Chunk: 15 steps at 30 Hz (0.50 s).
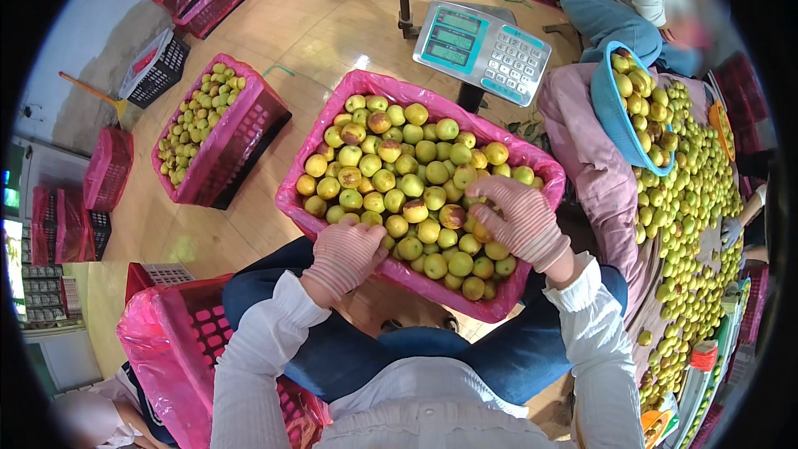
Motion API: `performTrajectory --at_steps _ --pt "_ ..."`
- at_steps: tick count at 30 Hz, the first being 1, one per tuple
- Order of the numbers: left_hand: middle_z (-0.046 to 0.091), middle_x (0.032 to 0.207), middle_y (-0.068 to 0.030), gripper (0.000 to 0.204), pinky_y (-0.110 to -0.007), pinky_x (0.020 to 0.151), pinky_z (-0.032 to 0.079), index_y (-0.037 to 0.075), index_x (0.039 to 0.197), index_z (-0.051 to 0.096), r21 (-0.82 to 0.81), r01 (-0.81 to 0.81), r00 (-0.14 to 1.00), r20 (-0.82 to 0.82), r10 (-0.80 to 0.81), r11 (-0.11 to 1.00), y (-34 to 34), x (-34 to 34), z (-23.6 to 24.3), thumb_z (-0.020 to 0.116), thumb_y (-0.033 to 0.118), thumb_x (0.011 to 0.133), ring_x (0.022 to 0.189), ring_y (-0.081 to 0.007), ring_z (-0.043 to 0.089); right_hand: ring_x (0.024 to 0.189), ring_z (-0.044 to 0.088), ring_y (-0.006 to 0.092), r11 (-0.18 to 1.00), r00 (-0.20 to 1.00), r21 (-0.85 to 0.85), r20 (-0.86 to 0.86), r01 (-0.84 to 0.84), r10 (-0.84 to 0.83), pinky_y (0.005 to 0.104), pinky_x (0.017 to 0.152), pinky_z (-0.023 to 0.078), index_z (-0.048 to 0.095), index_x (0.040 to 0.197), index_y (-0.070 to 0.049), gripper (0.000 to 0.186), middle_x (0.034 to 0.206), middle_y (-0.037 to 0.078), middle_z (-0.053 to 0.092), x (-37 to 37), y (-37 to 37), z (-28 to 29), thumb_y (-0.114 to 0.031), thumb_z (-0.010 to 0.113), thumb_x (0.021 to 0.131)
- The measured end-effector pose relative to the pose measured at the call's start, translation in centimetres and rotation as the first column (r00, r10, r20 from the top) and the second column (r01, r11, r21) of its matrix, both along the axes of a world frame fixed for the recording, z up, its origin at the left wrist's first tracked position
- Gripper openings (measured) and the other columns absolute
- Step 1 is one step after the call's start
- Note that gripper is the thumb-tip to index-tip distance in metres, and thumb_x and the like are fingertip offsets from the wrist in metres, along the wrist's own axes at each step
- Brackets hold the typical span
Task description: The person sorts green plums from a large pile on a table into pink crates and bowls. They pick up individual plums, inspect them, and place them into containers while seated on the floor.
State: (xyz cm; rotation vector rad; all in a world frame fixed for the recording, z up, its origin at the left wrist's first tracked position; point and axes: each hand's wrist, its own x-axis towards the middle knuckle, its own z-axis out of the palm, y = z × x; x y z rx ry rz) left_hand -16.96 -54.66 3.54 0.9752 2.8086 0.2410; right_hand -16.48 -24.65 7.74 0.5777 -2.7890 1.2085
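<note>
A crate lined with pink plastic (544, 168) stands before me, filled with round yellow-green fruits (411, 186) that look like jujubes, several with brown patches. Both my hands wear striped pinkish gloves. At the crate's near left side, my left hand (342, 256) is closed with its fingers curled down by the fruits; anything inside it is hidden. My right hand (522, 220) reaches over the fruits at the right, thumb and fingers apart, next to a brown-patched fruit (452, 216).
Behind the crate stands a scale display (482, 48). To the right, a cloth-covered surface (582, 129) bears loose fruits and a tilted blue basket (605, 108). Another full crate (245, 145) stands left, a pink-lined crate (170, 349) by my left knee. A person (623, 0) sits at far right.
</note>
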Motion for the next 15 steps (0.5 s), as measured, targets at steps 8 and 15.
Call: performTrajectory --at_steps 8,15 --pt "0.07 0.087 -0.0112 0.047 -0.045 0.07 0.056 0.009 0.109 0.059 -0.336 -0.266 0.928 0.166 0.335 0.903 3.8 0.5 1.0 0.068 0.046 0.08 0.084 -0.0323 0.067 0.087 0.065 0.0359 0.999 0.999 -0.001 -0.018 -0.033 0.033 0.0445 0.075 0.054 0.068 0.103 -0.009 0.018 0.095 0.014 0.067 2.2 -0.9 -1.5 -0.021 0.067 0.089" --pt "0.07 0.097 -0.014 0.052 -0.047 0.077 0.056 0.011 0.117 0.058 -0.223 -0.472 0.85 0.141 0.507 0.853 4.3 1.8 -0.4 0.068 0.045 0.079 0.1 -0.0307 0.065 0.09 0.065 0.0344 0.986 0.995 0.139 0.05 -0.09 0.084 0.0454 0.074 0.053 0.066 0.104 -0.011 0.021 0.096 0.011 0.067 2.7 -1.7 -2.6 -0.025 0.064 0.089"
